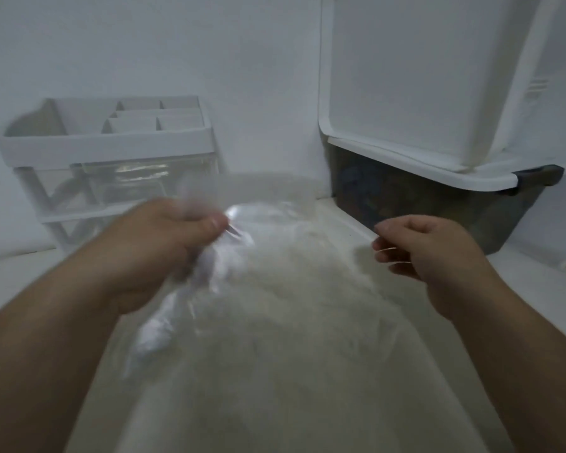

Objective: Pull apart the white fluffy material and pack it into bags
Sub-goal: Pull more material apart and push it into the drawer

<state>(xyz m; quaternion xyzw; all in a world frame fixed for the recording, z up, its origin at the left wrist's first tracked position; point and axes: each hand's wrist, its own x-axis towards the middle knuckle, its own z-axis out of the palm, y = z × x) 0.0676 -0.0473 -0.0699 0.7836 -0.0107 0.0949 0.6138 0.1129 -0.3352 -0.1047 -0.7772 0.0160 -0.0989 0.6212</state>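
Observation:
The view is motion-blurred. A big heap of white fluffy material (294,328) fills the middle and near part of the view. Over it hangs a clear plastic bag (268,204), crumpled and shiny along its left side. My left hand (164,243) grips the bag's left edge in a fist. My right hand (419,253) is to the right at about the same height, fingers curled; thin glints at the fingertips suggest it pinches the bag's right edge. Whether any fluff is inside the bag cannot be told.
A white desk organiser (105,142) with compartments and clear drawers stands at the back left. A dark translucent storage box (415,207) with a white lid (422,165) sits at the back right, with another white lid (406,76) leaning on it against the wall.

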